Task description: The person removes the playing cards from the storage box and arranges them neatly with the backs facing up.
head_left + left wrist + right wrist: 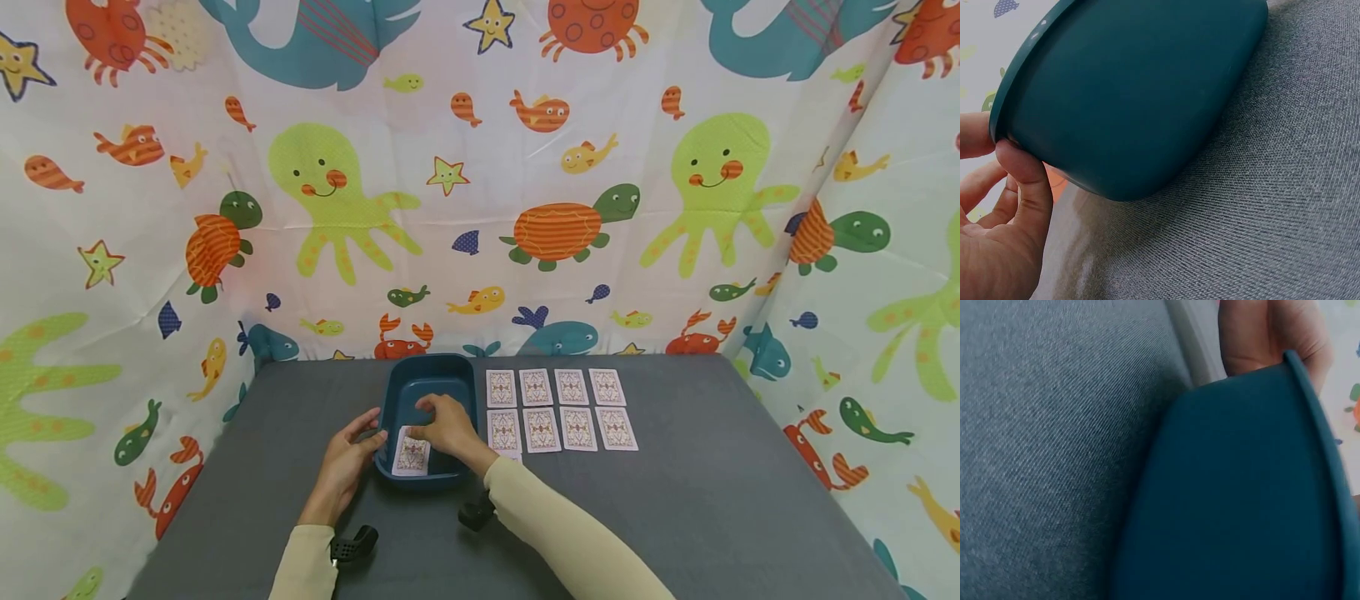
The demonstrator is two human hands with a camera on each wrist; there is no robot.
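A dark teal plastic tub (431, 367) stands on the table, its near side and outer wall filling much of both wrist views. With thumb and finger my left hand (350, 454) pinches its left rim; the left wrist view shows the thumb (1022, 165) against the outside just under the lip. Inside the tub's near left part lies a patterned playing card (411, 458), back up. My right hand (450, 429) reaches over the right wall into the tub. Its thumb overlaps the card's upper right corner, while the bent index finger stands apart from it.
Right of the tub, several face-down playing cards (578, 428) lie in two rows on the grey table (675, 492). Another card (512, 456) shows partly behind the right forearm. A curtain (480, 233) with sea animals hangs behind the table and along its sides.
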